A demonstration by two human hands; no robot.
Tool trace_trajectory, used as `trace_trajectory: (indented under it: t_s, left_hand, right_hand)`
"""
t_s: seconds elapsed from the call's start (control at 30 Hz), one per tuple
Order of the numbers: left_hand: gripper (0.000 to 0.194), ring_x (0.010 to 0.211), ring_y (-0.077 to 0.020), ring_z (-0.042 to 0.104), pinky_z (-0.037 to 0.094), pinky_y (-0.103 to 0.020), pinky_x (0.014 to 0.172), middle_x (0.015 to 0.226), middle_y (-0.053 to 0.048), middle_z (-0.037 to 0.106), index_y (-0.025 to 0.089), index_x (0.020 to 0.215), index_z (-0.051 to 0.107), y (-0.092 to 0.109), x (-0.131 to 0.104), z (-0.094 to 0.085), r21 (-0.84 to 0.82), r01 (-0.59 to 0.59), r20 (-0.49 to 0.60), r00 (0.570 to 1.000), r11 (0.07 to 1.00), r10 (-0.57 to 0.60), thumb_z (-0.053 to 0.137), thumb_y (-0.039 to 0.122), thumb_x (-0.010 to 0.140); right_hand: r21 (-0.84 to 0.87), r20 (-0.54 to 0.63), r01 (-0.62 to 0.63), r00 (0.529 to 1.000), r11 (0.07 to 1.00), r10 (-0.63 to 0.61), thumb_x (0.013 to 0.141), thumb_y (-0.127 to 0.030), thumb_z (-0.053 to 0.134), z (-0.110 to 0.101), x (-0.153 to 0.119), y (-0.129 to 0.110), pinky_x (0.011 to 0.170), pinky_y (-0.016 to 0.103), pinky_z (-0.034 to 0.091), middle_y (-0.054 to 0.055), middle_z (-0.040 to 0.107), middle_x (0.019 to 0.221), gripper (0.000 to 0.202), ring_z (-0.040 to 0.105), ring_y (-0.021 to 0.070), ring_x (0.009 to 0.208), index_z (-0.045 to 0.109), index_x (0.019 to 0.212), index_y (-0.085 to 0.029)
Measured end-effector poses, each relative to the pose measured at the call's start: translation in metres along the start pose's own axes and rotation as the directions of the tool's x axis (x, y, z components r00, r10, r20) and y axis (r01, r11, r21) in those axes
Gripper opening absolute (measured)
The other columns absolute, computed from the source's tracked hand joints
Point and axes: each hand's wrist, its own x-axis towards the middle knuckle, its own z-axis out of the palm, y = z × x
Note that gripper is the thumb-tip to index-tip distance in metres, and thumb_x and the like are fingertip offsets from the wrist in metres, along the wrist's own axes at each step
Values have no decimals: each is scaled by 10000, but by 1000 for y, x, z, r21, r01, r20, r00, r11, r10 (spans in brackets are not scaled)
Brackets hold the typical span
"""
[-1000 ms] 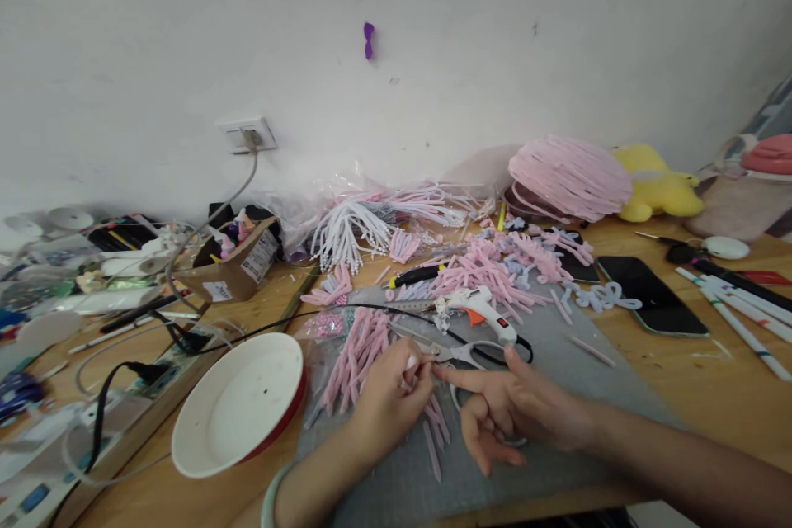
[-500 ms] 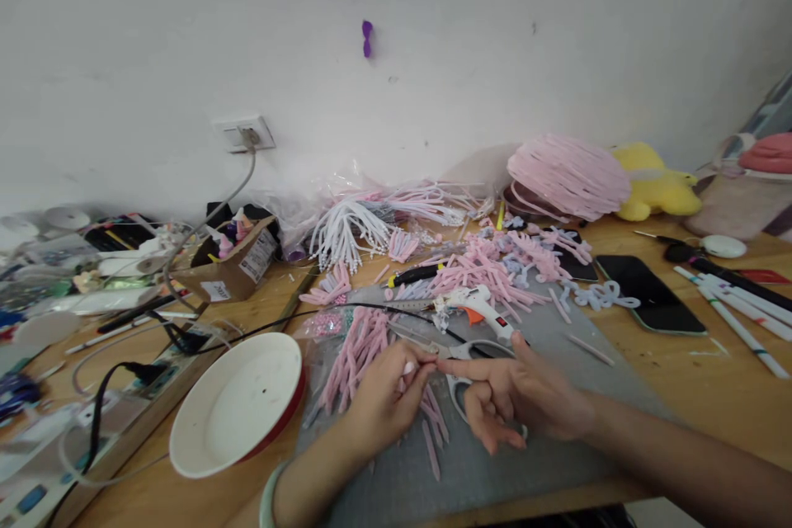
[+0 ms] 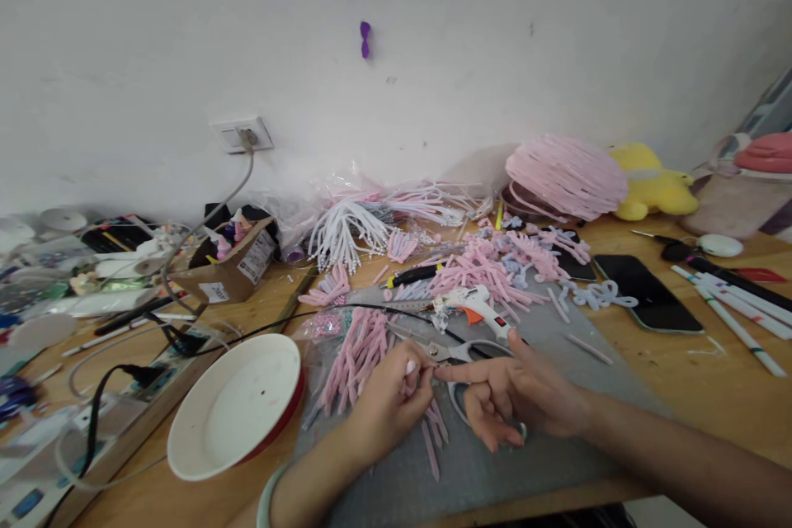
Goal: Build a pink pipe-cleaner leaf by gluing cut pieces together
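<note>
From my view, both forearms are bare, with no sleeves reaching into sight. My left hand (image 3: 388, 400) has a pale green bangle (image 3: 267, 495) around the wrist, smooth and rounded, and a thumbnail painted light pink. My right hand (image 3: 525, 400) carries no ring, watch or band that I can make out. I see no gloves on either hand.

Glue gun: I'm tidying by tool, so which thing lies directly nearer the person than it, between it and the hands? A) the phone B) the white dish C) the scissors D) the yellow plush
C: the scissors lie on the grey mat just below the glue gun, by both hands' fingertips.
</note>
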Motion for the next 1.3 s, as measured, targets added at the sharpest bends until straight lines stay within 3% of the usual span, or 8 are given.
trace_trajectory:
  t_s: [0.13, 0.23, 0.33, 0.63, 0.77, 0.97, 1.2, 1.3]
  left_hand:
    - [152, 670, -114, 563, 464, -224, 615, 732, -7, 578, 199, 694, 408, 4, 1, -4, 1, -15, -20, 1000, 1000, 15, 463, 87, 780]
    - [151, 763, -130, 599, 482, -235, 668, 821, -27, 614, 199, 713, 414, 7, -2, -2, -21, -58, -21, 998, 998, 58, 518, 109, 773]
    - [136, 805, -137, 616, 491, -239, 696, 879, -37, 639, 200, 764, 440, 8, -6, 3, -26, -69, 22, 997, 997, 69, 555, 129, 772]
    - [176, 794, -132, 629, 495, -246, 689, 886, -40, 664, 211, 692, 398, 6, -11, 11, -58, -51, 52, 997, 997, 54, 458, 108, 822]
    - [134, 710, -118, 618, 480, -224, 633, 785, -15, 647, 212, 748, 459, 7, -10, 12, -138, -3, 61, 998, 990, 11, 443, 107, 830]
    - [110, 703, -126, 603, 471, -232, 607, 820, -30, 641, 208, 853, 508, 8, -8, 9, -145, 43, 87, 996, 988, -31, 453, 120, 818]
    - [86, 778, -129, 590, 472, -243, 685, 877, -35, 618, 204, 777, 447, 11, -8, 6, -198, 59, 127, 991, 978, -34, 479, 130, 808]
    - [144, 785, -132, 580, 462, -242, 689, 861, -29, 608, 206, 711, 398, 11, -7, 8, -232, 117, 120, 989, 966, -91, 483, 140, 805]
  right_hand:
    - [-45, -110, -76, 991, 996, 71, 801, -695, 212, -1, 2, 5, 386, 209, 267, 50, 589, 602, 810, 387, 76, 385, 535, 1154, -42]
    - [-178, -306, -194, 943, 965, 133, 776, -627, 432, -1, 6, 13, 366, 173, 267, -1, 564, 572, 577, 364, 46, 367, 577, 952, -97]
    - [-271, -403, -283, 901, 920, 159, 769, -630, 439, 1, 8, 20, 335, 156, 244, -21, 529, 534, 517, 339, 32, 347, 542, 755, -124]
    - [-326, -342, -328, 915, 887, 213, 801, -662, 317, 3, 8, 25, 331, 159, 248, -11, 545, 545, 589, 359, 42, 356, 561, 785, -126]
    - [-307, -297, -312, 929, 899, 221, 801, -652, 341, 3, 8, 27, 343, 157, 254, -10, 552, 547, 579, 360, 38, 356, 564, 799, -117]
    - [-274, -296, -316, 926, 908, 233, 812, -620, 360, 1, 9, 26, 326, 152, 240, -3, 561, 549, 552, 355, 35, 345, 567, 796, -109]
    - [-270, -304, -324, 922, 907, 239, 789, -656, 354, 1, 9, 26, 324, 152, 241, 1, 560, 542, 584, 367, 38, 346, 567, 777, -112]
    - [-276, -327, -333, 915, 902, 238, 778, -673, 345, 1, 9, 28, 324, 151, 245, -1, 555, 538, 605, 367, 39, 345, 571, 777, -112]
